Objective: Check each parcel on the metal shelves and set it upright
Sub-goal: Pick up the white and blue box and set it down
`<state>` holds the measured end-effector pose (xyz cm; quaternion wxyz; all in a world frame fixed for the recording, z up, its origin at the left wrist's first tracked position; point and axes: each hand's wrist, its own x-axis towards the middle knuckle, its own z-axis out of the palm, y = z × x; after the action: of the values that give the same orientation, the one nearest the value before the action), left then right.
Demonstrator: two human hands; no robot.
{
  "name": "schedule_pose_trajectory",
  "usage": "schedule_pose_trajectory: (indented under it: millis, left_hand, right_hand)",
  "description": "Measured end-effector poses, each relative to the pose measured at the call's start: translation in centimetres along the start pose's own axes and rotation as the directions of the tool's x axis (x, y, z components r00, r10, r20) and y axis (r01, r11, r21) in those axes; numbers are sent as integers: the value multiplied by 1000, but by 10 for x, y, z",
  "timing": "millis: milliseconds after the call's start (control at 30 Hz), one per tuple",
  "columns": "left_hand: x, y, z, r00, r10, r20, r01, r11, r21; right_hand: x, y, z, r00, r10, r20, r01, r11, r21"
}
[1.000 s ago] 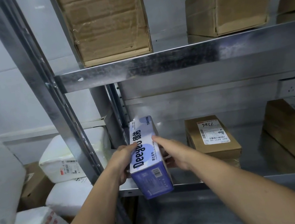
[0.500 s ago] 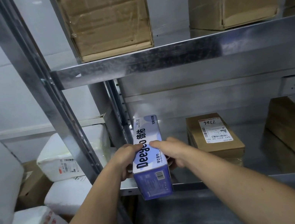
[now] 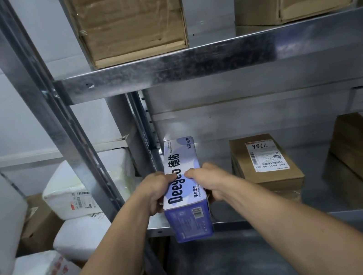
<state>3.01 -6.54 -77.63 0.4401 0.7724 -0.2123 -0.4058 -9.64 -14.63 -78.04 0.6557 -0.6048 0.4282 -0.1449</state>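
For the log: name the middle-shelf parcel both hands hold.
The blue-and-white Deeyeo box, gripped between left hand and right hand; the brown cartons to its right lie untouched.

We have one wide-angle view, worn on the head. It faces forward and slightly down into the metal shelves (image 3: pixel 211 60) at close range: the left post (image 3: pixel 41 108) crosses the frame, the upper shelf (image 3: pixel 303 40) sits about level with us, and the lower shelf (image 3: pixel 310 164) is seen from above.

1. blue-and-white box (image 3: pixel 183 185): "Deeyeo 德佑", "手口湿巾", "10片×10包"; barcode on the near end.
2. brown parcel (image 3: pixel 276 176), shipping label (image 3: pixel 265 156), upside down: handwritten "7786", printed "642 A431-00 051".
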Motion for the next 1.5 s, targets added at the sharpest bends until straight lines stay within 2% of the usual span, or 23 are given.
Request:
schedule_pose_trajectory:
  millis: [267,500,733,900,1233,1500]
  left_hand:
    - [-16,0,1,1000,8,-6,-8,999,-33]
    - [-23,-4,1,994,106,-29,-109,978,-180]
    - [-34,-1,-9,978,204,40,-177,917,-358]
    - [-32,1,-18,972,236,8,-204,855,-477]
    - [-43,20,-28,983,172,58,-147,943,-298]
    - [-44,43,-31,991,111,80,-98,984,-149]
  right_hand:
    - [-15,0,-6,1000,0,21,1,998,-66]
    - [-32,-6,-11,989,-145,29,145,989,9]
    - [-39,-20,-21,992,-125,29,119,981,156]
    - [-34,-25,-27,996,-89,23,82,972,219]
    - [-31,-44,-30,997,-22,67,13,992,128]
    - [-38,-67,-31,988,53,146,-51,998,-20]
